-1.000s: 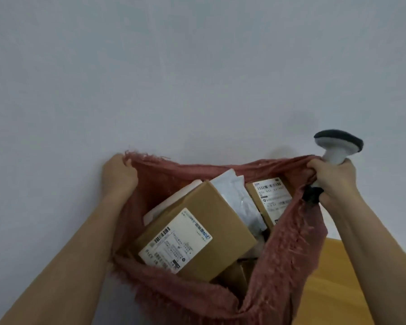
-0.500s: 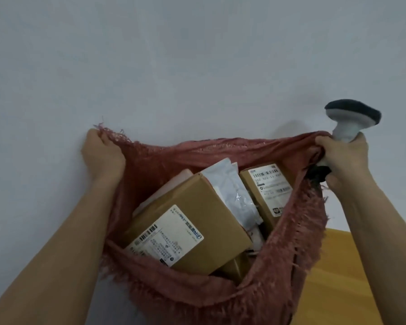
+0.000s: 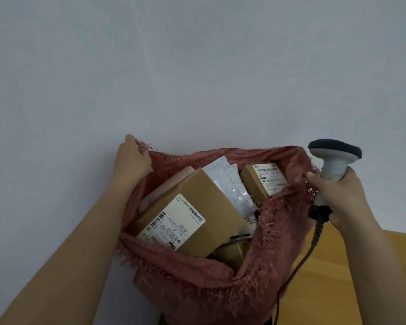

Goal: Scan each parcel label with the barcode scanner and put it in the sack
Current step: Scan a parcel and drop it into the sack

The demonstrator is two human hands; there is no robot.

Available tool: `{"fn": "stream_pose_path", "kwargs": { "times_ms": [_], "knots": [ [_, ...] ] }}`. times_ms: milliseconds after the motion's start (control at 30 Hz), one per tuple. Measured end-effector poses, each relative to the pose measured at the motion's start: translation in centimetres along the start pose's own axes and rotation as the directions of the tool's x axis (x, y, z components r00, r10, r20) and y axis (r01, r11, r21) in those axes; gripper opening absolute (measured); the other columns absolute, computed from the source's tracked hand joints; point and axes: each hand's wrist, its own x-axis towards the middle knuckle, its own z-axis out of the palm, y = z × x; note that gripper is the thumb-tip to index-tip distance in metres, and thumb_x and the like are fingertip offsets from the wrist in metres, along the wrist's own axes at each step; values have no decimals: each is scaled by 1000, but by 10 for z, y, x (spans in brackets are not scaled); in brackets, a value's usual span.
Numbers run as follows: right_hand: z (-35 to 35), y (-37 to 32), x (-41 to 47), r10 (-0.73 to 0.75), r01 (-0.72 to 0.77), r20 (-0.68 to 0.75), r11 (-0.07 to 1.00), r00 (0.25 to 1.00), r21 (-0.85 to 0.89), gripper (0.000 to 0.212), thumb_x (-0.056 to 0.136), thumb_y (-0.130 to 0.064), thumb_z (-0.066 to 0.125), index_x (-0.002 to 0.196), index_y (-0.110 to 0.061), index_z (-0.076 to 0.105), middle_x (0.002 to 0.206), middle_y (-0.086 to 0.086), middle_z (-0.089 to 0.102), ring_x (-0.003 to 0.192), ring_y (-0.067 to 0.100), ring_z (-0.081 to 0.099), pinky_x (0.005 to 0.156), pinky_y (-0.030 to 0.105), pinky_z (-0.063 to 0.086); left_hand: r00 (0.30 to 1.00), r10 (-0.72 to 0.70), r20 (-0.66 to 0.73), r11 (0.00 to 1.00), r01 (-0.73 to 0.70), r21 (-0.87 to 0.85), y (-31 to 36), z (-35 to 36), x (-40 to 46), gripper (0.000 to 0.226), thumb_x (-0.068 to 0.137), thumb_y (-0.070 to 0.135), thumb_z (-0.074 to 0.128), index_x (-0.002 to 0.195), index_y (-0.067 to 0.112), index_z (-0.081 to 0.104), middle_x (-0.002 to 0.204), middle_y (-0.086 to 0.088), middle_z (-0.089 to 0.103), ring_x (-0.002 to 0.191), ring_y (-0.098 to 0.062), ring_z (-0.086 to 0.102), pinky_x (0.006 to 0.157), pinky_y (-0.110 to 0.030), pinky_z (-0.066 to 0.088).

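Pale grey wall (image 3: 197,66) fills the upper two thirds of the frame; a strip of yellow wood desk (image 3: 333,277) shows at lower right.

Sack (image 3: 209,285), reddish, frayed weave, hangs mouth-up at centre-low frame, stretched wide between both hands.

Left hand (image 3: 133,161), centre-left, fingers curled over and gripping the sack's rim at its upper-left corner.

Right hand (image 3: 338,195), right of centre, wrapped round the handle of the barcode scanner (image 3: 333,158); its fingertips also seem to pinch the sack's right rim against the handle, though the exact contact is hard to read. Scanner head points up and left, above the hand; its black cable (image 3: 302,261) drops toward the lower edge of the frame.

Inside the mouth: large brown box (image 3: 197,207) with its label face-up, long axis running lower left to upper right; smaller box (image 3: 265,181) at upper right, just inside the right hand; white poly mailer (image 3: 227,181) wedged between them.

Judgement: parcels visible here are already bagged. Any next parcel must enter from above, between the two hands, and neither hand is free.
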Motion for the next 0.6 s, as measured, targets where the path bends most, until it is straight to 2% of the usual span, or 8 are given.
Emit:
{"fn": "stream_pose_path", "kwargs": {
  "times_ms": [67,133,200,267,300,400,500,600],
  "knots": [
    [-12,10,-15,11,-11,-9,1000,1000,-11,37,89,-19,74,117,-12,50,97,7,56,88,27,58,72,40,51,993,114,2,973,-112,203,13,-4,-14,37,91,28,60,123,13,49,122,-18,47,110,-34,49,93,-46,40],
    [-21,21,-30,67,-67,-2,998,998,5,40,88,-19,75,118,-11,50,106,13,59,95,32,62,81,49,56,967,201,157,966,-222,130,30,-14,-29,53,85,48,66,129,23,51,130,-11,46,123,-32,43,103,-49,38],
    [-26,30,-46,128,-131,31,988,991,86,46,86,-16,77,123,-10,51,112,17,60,94,29,65,79,48,59,838,237,492,971,-215,-102,45,-26,-48,78,67,72,69,133,34,49,135,1,50,124,-21,49,104,-44,42],
    [-27,37,-64,146,-151,53,982,988,114,58,76,-23,82,123,-10,51,108,15,61,87,25,64,68,37,57,654,175,736,975,-219,-37,51,-27,-69,113,48,83,71,145,46,27,148,4,38,132,-22,45,106,-43,41],
    [-26,41,-72,143,-148,58,984,988,95,66,68,-30,85,121,-11,51,105,13,61,85,23,64,65,35,56,610,124,782,962,-267,56,50,-22,-79,126,45,81,75,148,51,9,153,1,29,135,-27,39,107,-48,39],
    [-14,55,-97,142,-145,95,989,985,24,85,50,-43,87,121,-16,49,107,8,65,93,25,66,75,44,59,676,113,728,931,-328,160,43,0,-106,136,54,59,87,144,55,-15,154,-2,17,137,-38,24,108,-62,32],
    [6,66,-118,120,-115,139,992,983,-46,99,50,-43,93,133,-19,45,122,6,63,106,26,64,90,51,56,735,158,660,950,-296,102,36,9,-118,129,55,55,89,139,63,-10,153,-4,21,134,-42,28,105,-66,31],
    [20,77,-128,102,-81,99,976,990,-201,103,63,-24,94,147,-20,34,133,8,54,112,31,59,93,54,52,747,190,637,953,-298,64,29,6,-121,129,53,58,89,140,63,-7,154,-8,24,133,-41,34,104,-64,34]
  ]
}}
